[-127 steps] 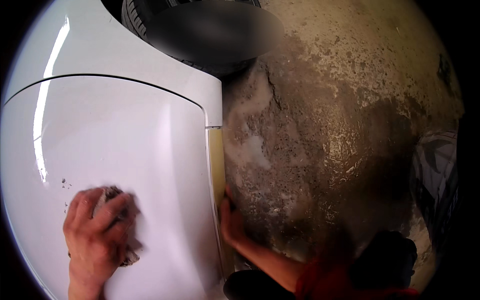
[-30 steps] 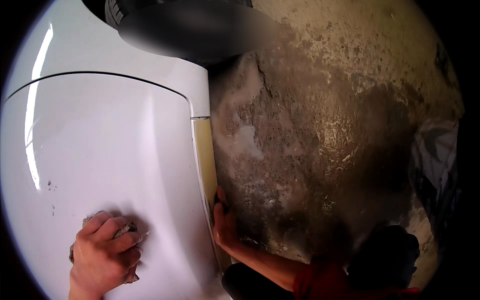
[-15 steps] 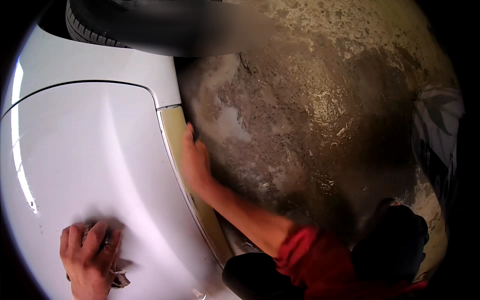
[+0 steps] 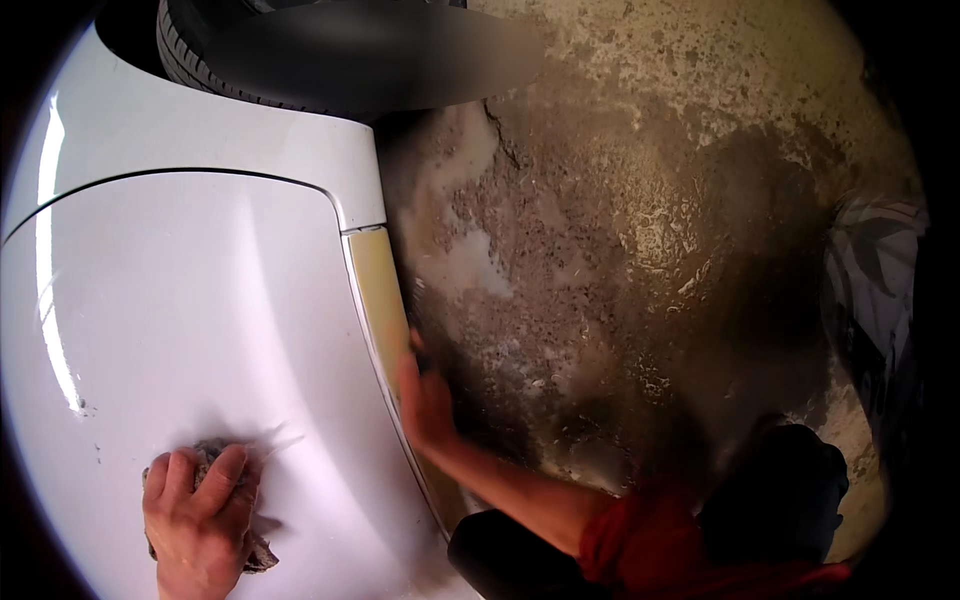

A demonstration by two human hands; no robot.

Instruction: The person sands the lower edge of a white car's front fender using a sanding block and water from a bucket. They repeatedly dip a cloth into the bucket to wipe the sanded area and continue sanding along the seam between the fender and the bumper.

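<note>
My left hand (image 4: 203,515) is closed around a crumpled grey-brown rag (image 4: 262,553), which rests against the white car door (image 4: 240,330). Along the lower edge of that door runs a dull yellowish sill strip (image 4: 377,280). Bent in against the strip is my right hand (image 4: 425,400), at the end of a red-sleeved arm. Its fingers are partly smeared by motion and curl toward the strip; a small dark patch shows by the fingertips, and whatever lies under them is hidden.
A black tyre (image 4: 185,60) sits in the wheel arch at the top left. Wet, stained concrete floor (image 4: 600,240) stretches to the right of the car. A patterned grey-and-white cloth or bag (image 4: 880,260) is at the far right. My dark-clad knee (image 4: 515,555) is close to the sill.
My right hand has slid down along the yellowish strip, toward me. The rag hand stays on the door at nearly the same spot. The whole view has shifted slightly.
</note>
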